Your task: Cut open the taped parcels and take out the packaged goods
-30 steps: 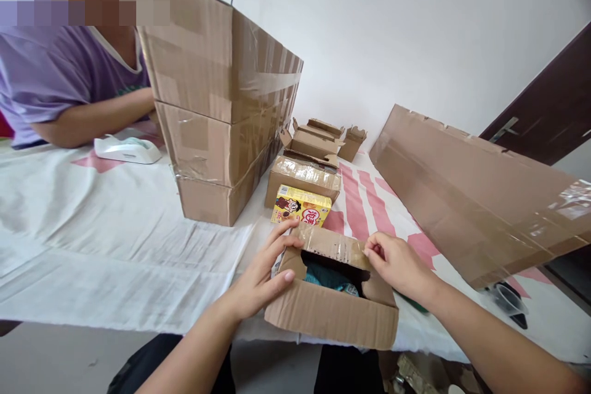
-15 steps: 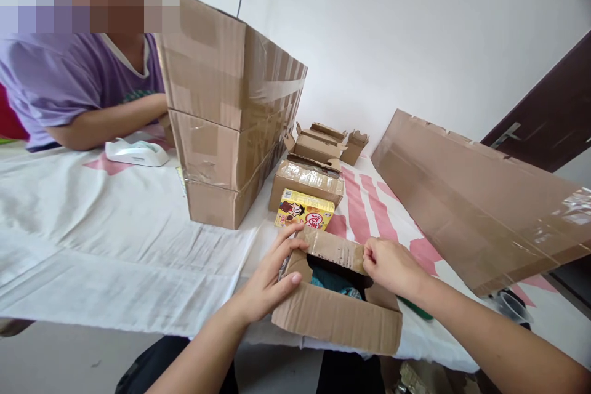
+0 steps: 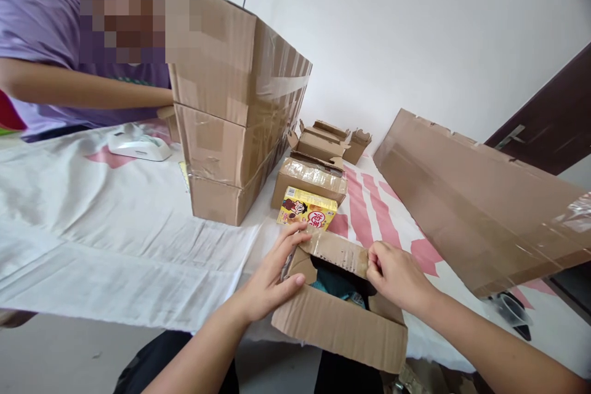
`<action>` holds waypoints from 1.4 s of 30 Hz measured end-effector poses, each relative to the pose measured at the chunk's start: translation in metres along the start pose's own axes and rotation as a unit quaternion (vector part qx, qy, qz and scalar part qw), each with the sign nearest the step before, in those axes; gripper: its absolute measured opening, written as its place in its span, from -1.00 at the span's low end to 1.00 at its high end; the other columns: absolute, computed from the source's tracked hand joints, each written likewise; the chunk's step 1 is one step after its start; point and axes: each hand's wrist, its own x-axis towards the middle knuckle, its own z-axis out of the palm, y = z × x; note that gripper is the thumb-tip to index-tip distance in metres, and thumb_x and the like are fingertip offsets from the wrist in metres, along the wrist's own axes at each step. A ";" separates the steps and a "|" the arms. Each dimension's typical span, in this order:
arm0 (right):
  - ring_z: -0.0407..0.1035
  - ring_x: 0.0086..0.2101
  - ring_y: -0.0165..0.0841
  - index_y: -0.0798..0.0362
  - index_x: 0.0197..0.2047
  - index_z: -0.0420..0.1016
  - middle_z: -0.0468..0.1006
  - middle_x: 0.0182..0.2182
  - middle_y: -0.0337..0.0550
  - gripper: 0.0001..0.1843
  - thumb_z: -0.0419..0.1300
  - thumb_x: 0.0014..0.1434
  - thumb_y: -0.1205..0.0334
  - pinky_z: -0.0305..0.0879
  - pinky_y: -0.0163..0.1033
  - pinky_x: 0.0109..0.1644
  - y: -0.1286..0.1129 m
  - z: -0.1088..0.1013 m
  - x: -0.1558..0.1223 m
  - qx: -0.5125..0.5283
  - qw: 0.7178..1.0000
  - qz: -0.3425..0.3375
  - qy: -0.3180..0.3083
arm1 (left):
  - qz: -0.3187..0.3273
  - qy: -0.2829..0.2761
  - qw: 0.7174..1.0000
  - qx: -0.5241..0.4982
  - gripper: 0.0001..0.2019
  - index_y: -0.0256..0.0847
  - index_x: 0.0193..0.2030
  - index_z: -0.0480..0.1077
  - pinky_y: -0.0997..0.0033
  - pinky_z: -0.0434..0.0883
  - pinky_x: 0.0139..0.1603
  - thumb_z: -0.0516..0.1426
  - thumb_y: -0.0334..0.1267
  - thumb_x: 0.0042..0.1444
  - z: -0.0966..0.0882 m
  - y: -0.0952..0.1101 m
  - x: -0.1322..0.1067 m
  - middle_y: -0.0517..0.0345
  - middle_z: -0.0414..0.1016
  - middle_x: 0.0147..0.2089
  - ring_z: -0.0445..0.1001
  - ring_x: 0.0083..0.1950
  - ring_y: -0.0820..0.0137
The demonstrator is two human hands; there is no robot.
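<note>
A small open cardboard box (image 3: 341,329) sits at the table's near edge, a teal packet (image 3: 335,283) partly visible inside. My left hand (image 3: 272,286) holds the box's left end, fingers over the far corner and thumb at the near flap. With curled fingers, my right hand (image 3: 392,271) grips the right end of the far flap (image 3: 339,251); its fingertips are partly hidden. Just beyond the box stands a yellow printed carton (image 3: 308,206), close to my left fingertips.
A tall taped cardboard stack (image 3: 215,135) stands left, a large cardboard panel (image 3: 480,203) right. Several small brown boxes (image 3: 314,178) line up behind the yellow carton. A person in purple (image 3: 37,18) leans beyond a white tape dispenser (image 3: 141,144). A clear cup (image 3: 510,308) lies right.
The box's near flap has swung outward and down toward me, and the opening looks wider. Both hands keep nearly the same places. The other person has leaned right, toward the stack.
</note>
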 end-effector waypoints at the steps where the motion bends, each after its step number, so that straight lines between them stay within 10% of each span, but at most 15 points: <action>1: 0.30 -0.44 -0.37 0.01 -0.43 0.22 0.45 -0.45 -0.23 -0.86 0.04 0.06 0.45 0.01 -0.29 -0.36 0.001 0.001 -0.002 -0.001 1.000 -0.007 0.008 | 0.002 -0.001 1.000 0.002 -0.45 0.01 0.31 0.11 -0.20 -0.05 0.41 -0.01 0.15 0.26 0.000 0.000 0.000 -0.04 -0.08 0.45 -0.11 0.47 -0.06; 12: 0.31 -0.45 -0.37 -0.01 -0.42 0.20 0.44 -0.45 -0.22 -0.91 0.00 0.13 0.30 0.13 -0.28 -0.37 0.019 -0.001 -0.019 0.111 0.991 -0.069 0.031 | 0.001 -0.023 1.000 0.006 -0.46 -0.02 0.30 0.13 -0.16 0.00 0.41 0.01 0.13 0.26 -0.002 0.003 -0.003 -0.06 -0.02 0.44 -0.05 0.46 -0.05; 25: 0.33 -0.44 -0.39 0.02 -0.43 0.34 0.52 -0.45 -0.23 -0.86 0.08 0.18 0.33 0.08 -0.29 -0.37 0.007 -0.016 -0.008 0.066 0.995 0.054 -0.057 | -0.009 -0.027 0.999 0.018 -0.50 -0.03 0.25 0.17 -0.17 0.05 0.39 0.02 0.11 0.26 -0.001 0.007 -0.001 -0.06 -0.02 0.45 -0.02 0.45 -0.05; 42: 0.23 -0.47 -0.41 -0.03 -0.39 0.19 0.29 -0.48 -0.29 -0.87 0.04 0.16 0.36 0.17 -0.29 -0.39 0.024 0.020 -0.032 0.258 0.944 -0.154 0.136 | 0.002 -0.037 0.999 0.040 -0.45 -0.02 0.33 0.12 -0.23 0.02 0.40 0.00 0.09 0.27 -0.003 0.000 -0.002 -0.05 -0.04 0.48 -0.04 0.46 -0.10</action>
